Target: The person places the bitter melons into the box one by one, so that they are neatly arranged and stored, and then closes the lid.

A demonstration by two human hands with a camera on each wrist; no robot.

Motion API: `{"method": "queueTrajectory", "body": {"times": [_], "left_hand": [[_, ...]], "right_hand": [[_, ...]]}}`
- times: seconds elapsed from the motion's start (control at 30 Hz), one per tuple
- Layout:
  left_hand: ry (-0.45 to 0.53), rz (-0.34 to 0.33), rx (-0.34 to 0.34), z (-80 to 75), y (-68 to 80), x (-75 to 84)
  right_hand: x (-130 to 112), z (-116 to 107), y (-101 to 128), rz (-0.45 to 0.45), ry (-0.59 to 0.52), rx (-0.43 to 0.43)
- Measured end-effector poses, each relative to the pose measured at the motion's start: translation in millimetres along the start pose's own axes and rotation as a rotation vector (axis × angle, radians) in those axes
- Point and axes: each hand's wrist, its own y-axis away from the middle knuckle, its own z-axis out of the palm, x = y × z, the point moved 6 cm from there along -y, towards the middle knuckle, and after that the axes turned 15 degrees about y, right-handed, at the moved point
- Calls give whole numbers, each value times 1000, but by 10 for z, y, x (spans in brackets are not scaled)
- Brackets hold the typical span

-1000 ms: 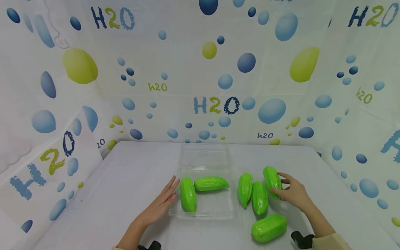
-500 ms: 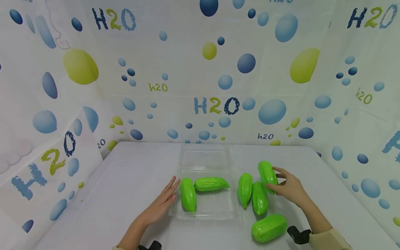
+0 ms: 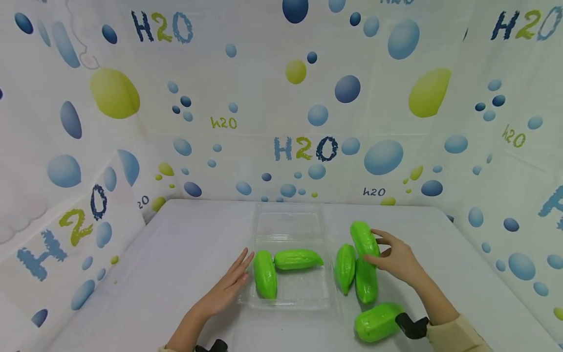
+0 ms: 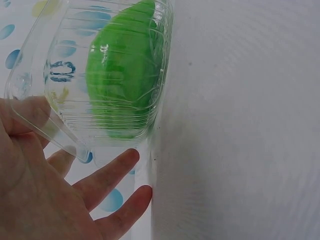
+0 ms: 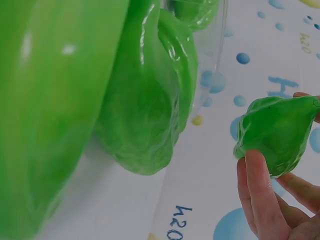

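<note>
My right hand [image 3: 396, 259] pinches a green gourd [image 3: 364, 239] between my thumb and fingers and holds it up off the worktop [image 3: 176, 254], just to the right of the clear box [image 3: 288, 293]. My left hand [image 3: 228, 288] lies flat with its fingers straight and spread, touching the left side of the clear box. Two green gourds [image 3: 265, 274] lie inside the clear box. Three more green gourds [image 3: 345, 268] lie on the worktop to the right of the clear box, below the one I hold.
</note>
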Motion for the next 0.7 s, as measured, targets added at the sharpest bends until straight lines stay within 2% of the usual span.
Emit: {"method": "queueTrajectory", "body": {"times": [0.7], "left_hand": [[16, -12, 3, -3, -8, -22]], "right_hand": [[-295, 107, -142, -77, -29, -21]]}}
